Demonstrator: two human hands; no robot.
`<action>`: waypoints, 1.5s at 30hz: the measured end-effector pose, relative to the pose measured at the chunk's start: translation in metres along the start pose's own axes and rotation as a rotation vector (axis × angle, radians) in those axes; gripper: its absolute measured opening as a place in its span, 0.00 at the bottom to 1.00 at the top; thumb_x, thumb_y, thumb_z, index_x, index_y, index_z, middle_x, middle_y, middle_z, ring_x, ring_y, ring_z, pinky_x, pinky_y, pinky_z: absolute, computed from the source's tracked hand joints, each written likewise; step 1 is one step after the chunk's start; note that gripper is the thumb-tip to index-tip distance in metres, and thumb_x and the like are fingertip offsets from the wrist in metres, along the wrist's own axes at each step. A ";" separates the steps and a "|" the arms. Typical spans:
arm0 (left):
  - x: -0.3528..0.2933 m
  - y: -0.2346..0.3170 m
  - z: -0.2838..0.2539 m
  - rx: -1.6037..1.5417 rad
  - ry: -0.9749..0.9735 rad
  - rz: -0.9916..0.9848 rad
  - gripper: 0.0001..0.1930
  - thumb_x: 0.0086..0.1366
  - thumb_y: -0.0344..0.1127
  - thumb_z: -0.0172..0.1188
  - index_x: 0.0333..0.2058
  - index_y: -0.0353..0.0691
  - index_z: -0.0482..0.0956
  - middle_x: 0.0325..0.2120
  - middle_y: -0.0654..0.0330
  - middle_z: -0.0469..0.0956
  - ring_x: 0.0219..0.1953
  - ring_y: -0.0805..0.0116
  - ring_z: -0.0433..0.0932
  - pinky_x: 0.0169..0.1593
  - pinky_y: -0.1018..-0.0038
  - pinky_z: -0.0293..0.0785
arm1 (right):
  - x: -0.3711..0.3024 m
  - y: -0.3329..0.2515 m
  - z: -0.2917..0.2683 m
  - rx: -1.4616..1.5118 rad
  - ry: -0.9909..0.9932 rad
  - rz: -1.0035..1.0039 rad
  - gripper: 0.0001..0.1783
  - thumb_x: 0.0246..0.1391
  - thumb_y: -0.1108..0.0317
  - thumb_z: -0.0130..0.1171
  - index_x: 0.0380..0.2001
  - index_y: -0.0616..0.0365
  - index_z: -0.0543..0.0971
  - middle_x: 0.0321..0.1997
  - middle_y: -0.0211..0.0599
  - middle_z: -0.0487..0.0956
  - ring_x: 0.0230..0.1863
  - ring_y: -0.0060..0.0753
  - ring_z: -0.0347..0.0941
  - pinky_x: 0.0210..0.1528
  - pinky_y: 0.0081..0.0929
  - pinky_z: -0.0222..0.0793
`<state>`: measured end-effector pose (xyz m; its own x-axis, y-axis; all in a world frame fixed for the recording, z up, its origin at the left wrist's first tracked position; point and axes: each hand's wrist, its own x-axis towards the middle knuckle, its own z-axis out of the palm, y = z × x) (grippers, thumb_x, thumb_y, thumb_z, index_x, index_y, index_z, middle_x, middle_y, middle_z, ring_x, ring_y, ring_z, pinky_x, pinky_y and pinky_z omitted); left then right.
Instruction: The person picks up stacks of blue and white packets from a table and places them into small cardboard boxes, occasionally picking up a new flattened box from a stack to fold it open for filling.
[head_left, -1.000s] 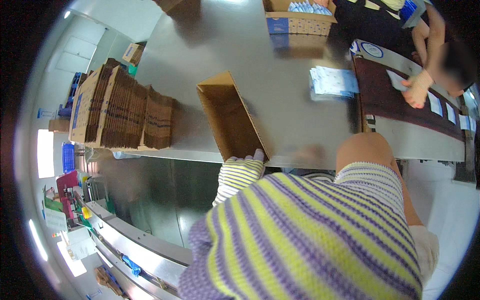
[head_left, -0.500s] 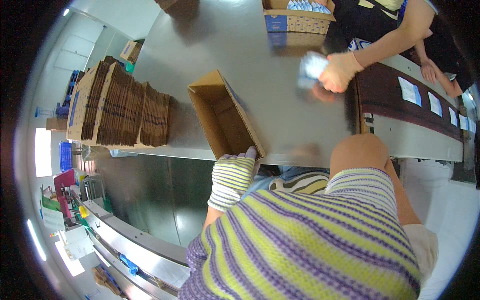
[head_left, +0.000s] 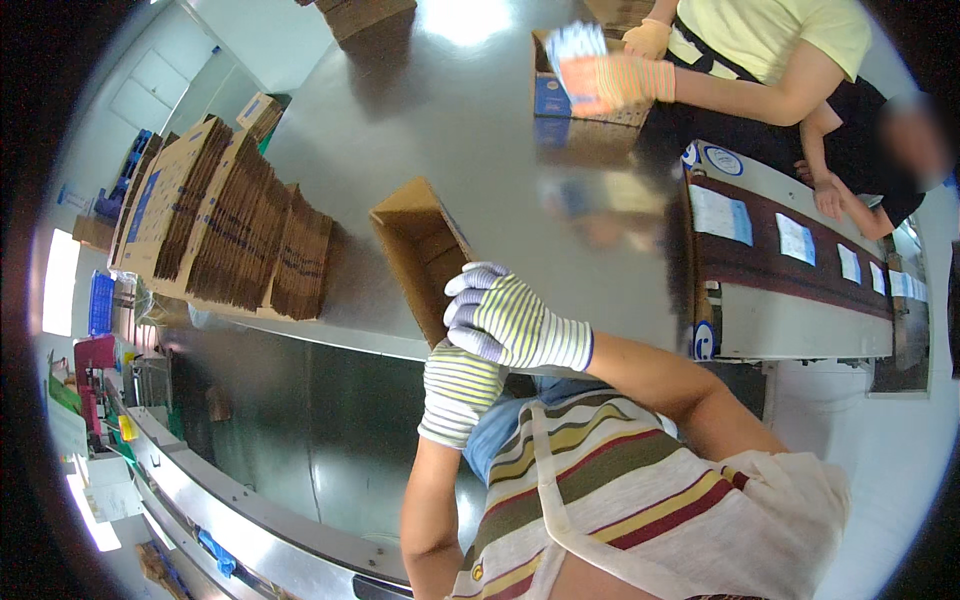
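Observation:
An open brown cardboard box (head_left: 412,243) lies on the steel table (head_left: 470,120), its near end at the table's front edge. My right hand (head_left: 510,322), in a striped glove with purple fingertips, curls over that near end. My left hand (head_left: 457,388), in the same kind of glove, sits just under it against the box end and the table edge, its fingers hidden by the right hand. My striped apron fills the lower part of the view.
A tall stack of flattened cartons (head_left: 225,220) stands to the left of the box. Across the table a co-worker's gloved hand (head_left: 612,80) holds a blue-and-white packet (head_left: 577,45) over another carton (head_left: 580,110). A conveyor (head_left: 790,255) with white packets runs on the right.
My right hand has come in and closed over the box's near end above my left hand. The co-worker's hand carried a packet from the conveyor side up to the far carton.

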<state>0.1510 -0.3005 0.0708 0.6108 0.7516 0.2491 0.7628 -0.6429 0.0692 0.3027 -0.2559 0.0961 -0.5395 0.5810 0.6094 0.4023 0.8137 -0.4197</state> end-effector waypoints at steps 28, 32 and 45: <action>-0.007 0.004 -0.007 -0.077 0.224 0.037 0.20 0.44 0.41 0.67 0.38 0.46 0.76 0.32 0.55 0.77 0.32 0.51 0.76 0.39 0.59 0.73 | -0.001 0.002 0.004 0.075 0.106 0.000 0.11 0.44 0.59 0.54 0.22 0.55 0.77 0.28 0.34 0.78 0.40 0.39 0.72 0.53 0.40 0.64; -0.014 0.015 -0.014 0.080 0.241 -0.071 0.25 0.47 0.45 0.63 0.46 0.47 0.73 0.42 0.55 0.74 0.44 0.52 0.73 0.59 0.42 0.54 | -0.001 0.000 0.008 0.083 0.136 -0.014 0.10 0.46 0.60 0.54 0.24 0.55 0.77 0.30 0.36 0.78 0.41 0.39 0.72 0.52 0.40 0.65; -0.004 0.018 -0.015 0.065 0.268 -0.036 0.15 0.50 0.43 0.65 0.29 0.43 0.70 0.19 0.61 0.70 0.25 0.61 0.72 0.45 0.63 0.68 | -0.105 0.099 -0.150 -0.277 -0.305 0.629 0.12 0.50 0.61 0.55 0.34 0.57 0.77 0.38 0.44 0.77 0.42 0.44 0.73 0.49 0.38 0.68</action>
<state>0.1585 -0.3175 0.0859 0.5117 0.7024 0.4948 0.8002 -0.5993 0.0231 0.5104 -0.2398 0.0917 -0.3111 0.9470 0.0804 0.8520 0.3153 -0.4180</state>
